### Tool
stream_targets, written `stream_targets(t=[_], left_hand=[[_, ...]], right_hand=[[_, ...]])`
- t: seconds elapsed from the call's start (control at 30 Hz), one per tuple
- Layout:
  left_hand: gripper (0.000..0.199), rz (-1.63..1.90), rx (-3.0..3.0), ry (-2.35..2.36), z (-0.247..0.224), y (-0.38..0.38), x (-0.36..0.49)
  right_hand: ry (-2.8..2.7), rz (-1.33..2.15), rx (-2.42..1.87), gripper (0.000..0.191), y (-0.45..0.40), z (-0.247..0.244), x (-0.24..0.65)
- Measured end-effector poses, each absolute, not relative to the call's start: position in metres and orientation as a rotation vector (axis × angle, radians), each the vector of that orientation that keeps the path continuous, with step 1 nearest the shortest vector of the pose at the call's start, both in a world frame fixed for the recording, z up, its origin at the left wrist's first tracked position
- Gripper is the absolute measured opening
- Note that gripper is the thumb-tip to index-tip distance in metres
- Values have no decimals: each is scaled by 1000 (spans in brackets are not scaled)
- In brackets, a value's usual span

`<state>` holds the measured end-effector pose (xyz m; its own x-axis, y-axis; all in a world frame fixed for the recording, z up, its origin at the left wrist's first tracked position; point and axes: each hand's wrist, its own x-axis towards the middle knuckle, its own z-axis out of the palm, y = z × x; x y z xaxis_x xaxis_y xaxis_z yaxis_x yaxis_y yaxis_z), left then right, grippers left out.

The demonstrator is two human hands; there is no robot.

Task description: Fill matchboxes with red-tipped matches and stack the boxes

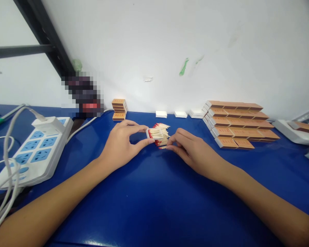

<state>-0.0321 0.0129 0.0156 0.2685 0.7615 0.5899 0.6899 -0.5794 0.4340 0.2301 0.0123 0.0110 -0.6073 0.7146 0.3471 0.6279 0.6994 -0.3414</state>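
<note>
My left hand [123,142] grips a small white matchbox tray [155,133] between thumb and fingers. Red-tipped matches lie inside the tray. Behind and beside it, a loose pile of matches [162,142] rests on the blue table [144,192]. At the right edge of this pile is my right hand [189,149], its thumb and fingertips pinched together at the match ends. Whatever those fingertips hold is too small to make out.
Several orange matchboxes [237,123] are stacked at the right, and a smaller stack [119,106] stands back left. White trays [180,114] line the wall. A power strip [38,147] with white cables lies at the left, a white device [296,132] far right.
</note>
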Motion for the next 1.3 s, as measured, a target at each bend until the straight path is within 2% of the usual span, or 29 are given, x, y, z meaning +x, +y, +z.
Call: stream_targets(t=[0.3,0.63,1.3], left_hand=[[35,1104,2539,1193,16,3,-26],[30,1265,2348,1263,21,8,-25],[28,1285,2210,1432,20,9,-26]], right_hand=[[-2271,78,-1010,7,6,11,225],[-2161,88,-1045,9,9,11,228],[-2436,314,-1150,9,19,-3,233]])
